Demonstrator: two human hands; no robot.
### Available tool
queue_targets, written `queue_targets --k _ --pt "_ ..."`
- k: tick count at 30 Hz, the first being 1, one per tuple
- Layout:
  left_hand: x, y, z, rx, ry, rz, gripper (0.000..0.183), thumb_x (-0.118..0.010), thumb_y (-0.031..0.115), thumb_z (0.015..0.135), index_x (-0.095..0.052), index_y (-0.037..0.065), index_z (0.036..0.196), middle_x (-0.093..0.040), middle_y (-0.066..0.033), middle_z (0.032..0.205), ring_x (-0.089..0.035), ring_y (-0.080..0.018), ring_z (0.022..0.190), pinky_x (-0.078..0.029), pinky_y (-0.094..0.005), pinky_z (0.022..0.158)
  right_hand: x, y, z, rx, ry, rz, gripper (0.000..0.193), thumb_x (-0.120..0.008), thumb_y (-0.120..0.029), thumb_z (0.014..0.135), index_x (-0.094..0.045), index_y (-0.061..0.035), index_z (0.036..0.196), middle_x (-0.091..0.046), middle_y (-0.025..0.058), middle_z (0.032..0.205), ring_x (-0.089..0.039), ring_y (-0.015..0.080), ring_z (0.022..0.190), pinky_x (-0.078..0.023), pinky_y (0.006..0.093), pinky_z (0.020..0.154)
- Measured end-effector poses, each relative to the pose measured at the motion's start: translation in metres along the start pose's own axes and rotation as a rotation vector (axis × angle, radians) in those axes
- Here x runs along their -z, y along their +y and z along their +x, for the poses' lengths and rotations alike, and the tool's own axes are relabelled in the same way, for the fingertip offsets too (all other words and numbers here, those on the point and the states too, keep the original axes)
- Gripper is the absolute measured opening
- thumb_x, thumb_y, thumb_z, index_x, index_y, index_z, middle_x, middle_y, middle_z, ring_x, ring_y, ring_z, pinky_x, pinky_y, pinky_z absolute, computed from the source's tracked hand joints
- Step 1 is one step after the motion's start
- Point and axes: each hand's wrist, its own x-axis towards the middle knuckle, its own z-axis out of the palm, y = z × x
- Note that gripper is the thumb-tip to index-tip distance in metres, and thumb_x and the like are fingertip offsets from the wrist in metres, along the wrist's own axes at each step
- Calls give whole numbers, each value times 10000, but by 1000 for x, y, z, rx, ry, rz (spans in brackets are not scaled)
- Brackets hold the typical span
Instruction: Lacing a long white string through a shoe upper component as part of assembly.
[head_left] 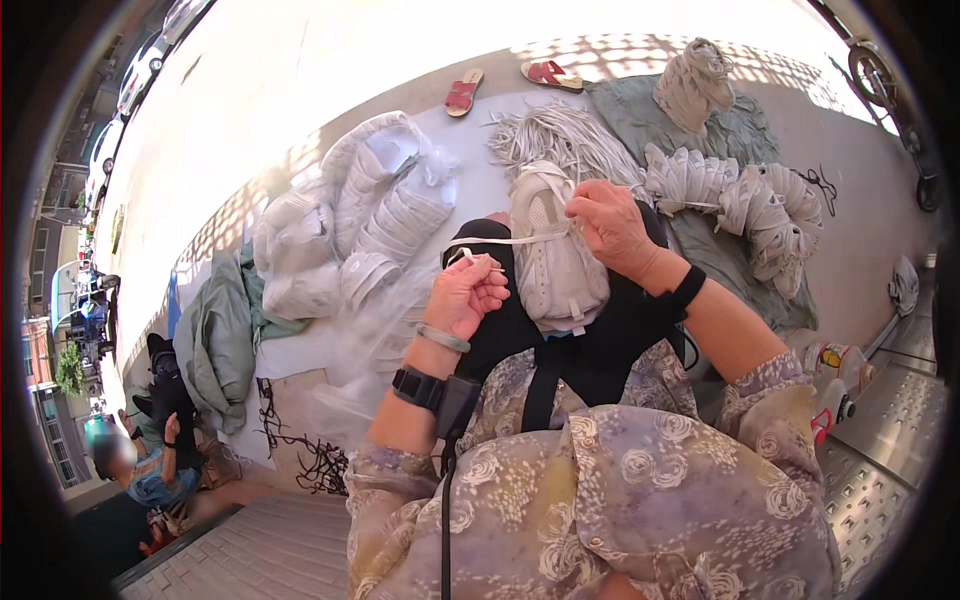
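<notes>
Left grip (465,298) pinches a pale lace (505,240) with curled fingers, and the right grip (615,230) appears closed on it too, just beside the shoe (560,275). The strand crosses the upper between them. Good handling here probably calls for even tension from both sides, a flat, untwisted lace and a gentle pull that won't tip the shoe. It rests between the person's black-covered thighs (482,228), off-white, with a mesh panel and a touch of blue at its near end.
</notes>
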Motion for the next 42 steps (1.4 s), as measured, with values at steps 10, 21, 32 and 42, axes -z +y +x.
queue_targets --k 10,21,32,42 --pt "-35 -14 22 -47 93 154 141 -594 129 847 -562 8 913 -628 -105 761 -622 -152 588 -513 -220 498 14 24 17 132 -394 -598 91 -550 -114 664 -627 -107 714 -515 46 966 -441 218 994 -291 420 870" --pt "-38 -29 46 -445 331 1065 134 -600 113 792 -580 -13 832 -610 -137 698 -601 -228 576 -474 -316 549 71 56 -55 -647 -480 -192 198 -547 -148 674 -620 -50 829 -594 145 737 -577 323 741 -430 421 670" --pt "-47 -20 58 -754 367 1314 138 -545 122 807 -535 -12 774 -583 -191 762 -562 -361 742 -444 -411 668 33 11 -46 -101 -269 39 181 -540 -75 734 -612 -91 899 -573 80 770 -570 249 743 -412 372 694" --pt "-47 -20 54 -718 268 1511 129 -521 122 796 -536 0 836 -580 -195 849 -558 -365 811 -439 -425 730 29 15 -30 -10 -497 22 251 -572 -71 674 -608 -83 922 -565 62 787 -558 247 790 -388 357 738"
